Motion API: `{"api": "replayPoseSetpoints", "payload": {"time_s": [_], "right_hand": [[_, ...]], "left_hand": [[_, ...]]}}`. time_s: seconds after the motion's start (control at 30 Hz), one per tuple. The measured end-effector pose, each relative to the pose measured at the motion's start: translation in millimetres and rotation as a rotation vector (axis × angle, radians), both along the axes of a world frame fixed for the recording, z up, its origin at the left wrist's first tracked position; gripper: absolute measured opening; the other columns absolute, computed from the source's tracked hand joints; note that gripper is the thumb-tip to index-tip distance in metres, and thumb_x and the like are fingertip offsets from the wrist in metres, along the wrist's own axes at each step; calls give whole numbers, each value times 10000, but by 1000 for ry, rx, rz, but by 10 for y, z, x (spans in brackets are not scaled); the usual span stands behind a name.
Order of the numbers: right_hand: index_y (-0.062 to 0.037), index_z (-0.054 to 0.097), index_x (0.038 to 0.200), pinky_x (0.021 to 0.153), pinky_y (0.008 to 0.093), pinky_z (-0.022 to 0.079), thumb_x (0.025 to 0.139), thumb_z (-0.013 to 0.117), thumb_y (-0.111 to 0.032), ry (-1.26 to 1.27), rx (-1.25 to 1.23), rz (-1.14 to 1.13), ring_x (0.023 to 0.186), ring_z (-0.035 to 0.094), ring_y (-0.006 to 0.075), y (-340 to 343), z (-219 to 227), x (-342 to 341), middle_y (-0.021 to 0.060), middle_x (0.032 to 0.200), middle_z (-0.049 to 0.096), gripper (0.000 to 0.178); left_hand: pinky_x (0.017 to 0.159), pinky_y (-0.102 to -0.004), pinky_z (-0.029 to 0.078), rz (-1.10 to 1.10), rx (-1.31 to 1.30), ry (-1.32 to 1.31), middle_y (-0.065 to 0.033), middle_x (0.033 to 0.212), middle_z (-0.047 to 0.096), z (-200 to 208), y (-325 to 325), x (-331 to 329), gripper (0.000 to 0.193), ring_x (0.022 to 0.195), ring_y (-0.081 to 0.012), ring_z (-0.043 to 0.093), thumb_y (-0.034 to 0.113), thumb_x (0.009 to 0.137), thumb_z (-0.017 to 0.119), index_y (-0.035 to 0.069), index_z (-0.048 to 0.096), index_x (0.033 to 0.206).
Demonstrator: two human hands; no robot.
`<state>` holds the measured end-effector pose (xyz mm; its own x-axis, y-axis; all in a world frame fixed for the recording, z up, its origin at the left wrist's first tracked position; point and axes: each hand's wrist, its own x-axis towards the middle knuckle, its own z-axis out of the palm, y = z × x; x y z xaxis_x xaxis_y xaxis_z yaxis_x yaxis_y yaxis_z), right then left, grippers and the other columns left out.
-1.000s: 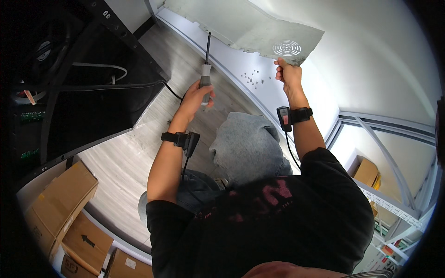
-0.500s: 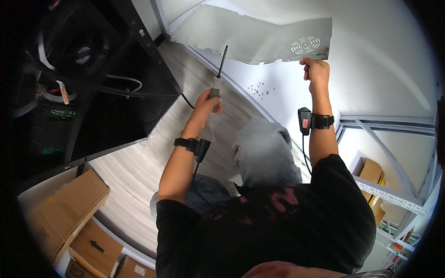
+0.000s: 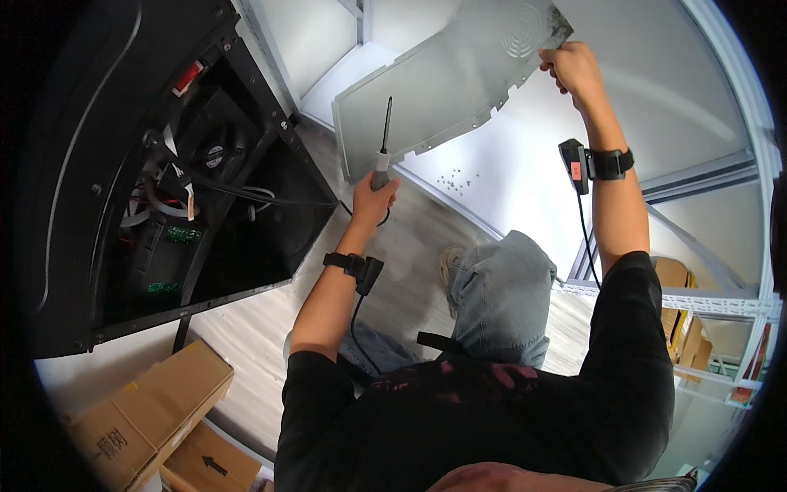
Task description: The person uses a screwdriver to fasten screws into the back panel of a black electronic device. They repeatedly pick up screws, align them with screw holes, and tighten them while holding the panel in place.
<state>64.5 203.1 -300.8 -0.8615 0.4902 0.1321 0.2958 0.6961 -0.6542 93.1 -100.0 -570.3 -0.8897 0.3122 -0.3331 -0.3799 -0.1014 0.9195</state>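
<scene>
My left hand (image 3: 371, 202) is closed round the grey handle of a screwdriver (image 3: 380, 172), its dark shaft pointing up and away from me. Beyond it hangs a large, thin grey metal panel (image 3: 434, 98) with notched edges and a round slotted vent near its far right end. The fingers of my right hand (image 3: 576, 72) pinch that panel at its right corner, beside the vent. In the picture the screwdriver's shaft overlaps the panel; whether they touch I cannot tell. Small loose screws (image 3: 457, 182) lie scattered on a white surface below the panel.
On the left stands a black cabinet (image 3: 307, 215) with its inside exposed: a fan (image 3: 215, 156), cables and green circuit boards. Cardboard boxes (image 3: 156, 402) are stacked at the lower left. A white metal rack (image 3: 721, 305) with boxes is on the right.
The panel has swung, its right end now farther away and its left end nearer me. My right hand has moved up with it. The view has shifted, bringing more of the cabinet into sight.
</scene>
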Motion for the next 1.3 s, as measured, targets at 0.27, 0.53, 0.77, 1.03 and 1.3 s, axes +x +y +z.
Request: {"api": "replayPoseSetpoints", "payload": {"time_s": [0.27, 0.53, 0.77, 1.03, 1.3], "right_hand": [[27, 583, 628, 417, 305, 366, 806, 618, -204, 6, 153, 100, 469, 486, 150, -281, 604, 36, 61, 536, 532, 294], [-8, 704, 699, 595, 400, 510, 768, 643, -231, -160, 314, 154, 596, 663, 269, -488, 832, 181, 186, 647, 655, 242], [44, 666, 704, 592, 378, 495, 734, 645, -191, 7, 423, 323, 643, 654, 308, -661, 620, 452, 213, 660, 631, 237], [61, 569, 617, 457, 364, 371, 831, 650, -236, 30, 588, 410, 444, 475, 241, -702, 508, 759, 147, 505, 495, 375], [88, 486, 593, 478, 424, 340, 824, 682, -241, -13, 543, 378, 468, 340, 346, -829, 459, 1064, 234, 524, 405, 447]], "left_hand": [[538, -232, 414, -46, 111, 33, 12, 665, 525, 254, 117, -100, 215, 580, -75, 495, 211, 840, 695, 60, 544, 821], [561, -268, 403, -48, -99, 160, 12, 698, 534, 191, -79, 65, 257, 624, -88, 494, 257, 817, 717, 47, 569, 828], [614, -236, 408, -288, -189, 292, 9, 728, 567, 375, -632, 520, 218, 659, -79, 505, 199, 812, 723, 29, 592, 853], [625, -235, 417, -376, -41, 284, 18, 718, 553, 513, -1143, 837, 193, 689, -59, 483, 122, 792, 734, 24, 574, 835], [777, -272, 461, -8, -3, 604, -94, 1278, 434, 472, -1307, 968, 199, 1017, -163, 524, 9, 715, 722, 15, 620, 885]]}}
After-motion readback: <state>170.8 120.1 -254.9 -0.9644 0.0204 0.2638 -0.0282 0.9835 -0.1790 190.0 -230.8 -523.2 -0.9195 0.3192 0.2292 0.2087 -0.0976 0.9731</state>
